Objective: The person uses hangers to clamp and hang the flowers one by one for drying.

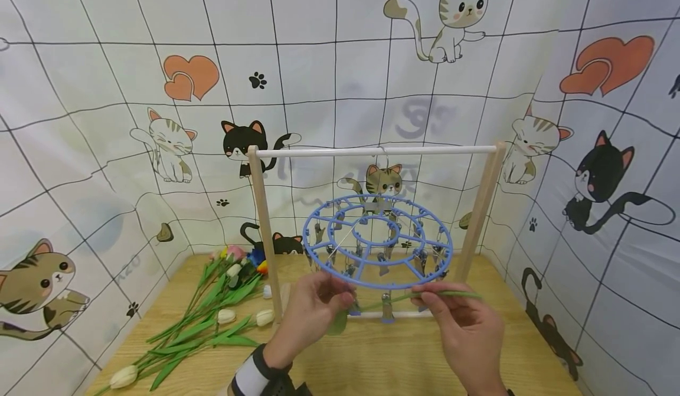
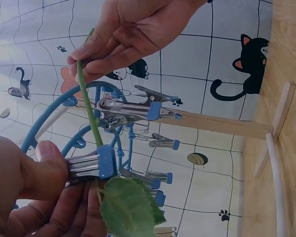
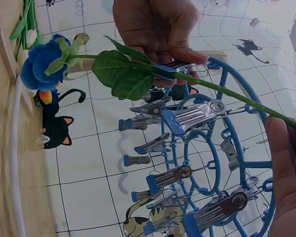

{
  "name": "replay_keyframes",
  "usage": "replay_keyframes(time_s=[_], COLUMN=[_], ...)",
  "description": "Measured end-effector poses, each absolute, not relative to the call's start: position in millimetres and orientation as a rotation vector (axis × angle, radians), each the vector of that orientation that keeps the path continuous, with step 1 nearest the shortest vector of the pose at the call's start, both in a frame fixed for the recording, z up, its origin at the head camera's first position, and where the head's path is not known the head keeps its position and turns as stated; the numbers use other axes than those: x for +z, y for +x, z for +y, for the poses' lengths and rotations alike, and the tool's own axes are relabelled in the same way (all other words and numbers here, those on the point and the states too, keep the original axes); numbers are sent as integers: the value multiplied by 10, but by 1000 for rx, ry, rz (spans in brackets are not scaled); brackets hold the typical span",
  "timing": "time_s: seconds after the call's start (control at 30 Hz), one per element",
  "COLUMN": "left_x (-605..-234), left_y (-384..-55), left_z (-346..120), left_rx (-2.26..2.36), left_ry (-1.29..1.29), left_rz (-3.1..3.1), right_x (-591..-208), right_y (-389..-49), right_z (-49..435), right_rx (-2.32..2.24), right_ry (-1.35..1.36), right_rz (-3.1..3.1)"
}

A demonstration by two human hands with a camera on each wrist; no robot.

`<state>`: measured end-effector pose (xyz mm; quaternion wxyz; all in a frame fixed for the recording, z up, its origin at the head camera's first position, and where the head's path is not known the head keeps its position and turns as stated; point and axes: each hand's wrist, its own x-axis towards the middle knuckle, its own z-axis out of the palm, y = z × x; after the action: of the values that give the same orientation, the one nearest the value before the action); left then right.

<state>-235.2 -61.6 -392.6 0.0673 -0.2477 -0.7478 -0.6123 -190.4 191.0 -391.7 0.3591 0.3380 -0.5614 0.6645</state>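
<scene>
My left hand [image 1: 313, 310] pinches a metal clip [image 2: 86, 167] with blue tips, one of several hanging from a round blue drying rack [image 1: 379, 286]. Across that clip's tips runs the green stem [image 2: 90, 116] of an artificial blue rose [image 3: 42, 71]. Thumb and fingers of my right hand [image 1: 470, 328] pinch the stem toward its bare end, to the right of the clip. Green leaves [image 3: 123, 74] sit beside the clip on the flower side. In the head view the blossom is hidden behind my left hand.
The rack hangs by a hook from a white bar [image 1: 329, 152] on a wooden stand [image 1: 480, 213]. Artificial tulips [image 1: 225, 316] and other flowers lie on the wooden table [image 1: 414, 360] at left. A cat-print sheet [image 1: 319, 71] surrounds the table.
</scene>
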Motion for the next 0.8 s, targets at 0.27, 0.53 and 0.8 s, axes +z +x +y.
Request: replay_keyframes(time_s=[0.27, 0.53, 0.8], left_x=[-3978, -3909, -4029], left_y=[-2390, -2318, -2391], left_z=[-631, -604, -577], left_rx=[-1931, -1892, -1950], left_ry=[-865, -885, -942], left_rz=[-2256, -2283, -2263], right_x=[-3992, -4060, -4206], right_y=[-1937, -1940, -1932], right_z=[1948, 1977, 2007], right_rx=[1783, 1785, 1786], right_ry=[875, 857, 684], right_rz=[-1421, -1481, -1675])
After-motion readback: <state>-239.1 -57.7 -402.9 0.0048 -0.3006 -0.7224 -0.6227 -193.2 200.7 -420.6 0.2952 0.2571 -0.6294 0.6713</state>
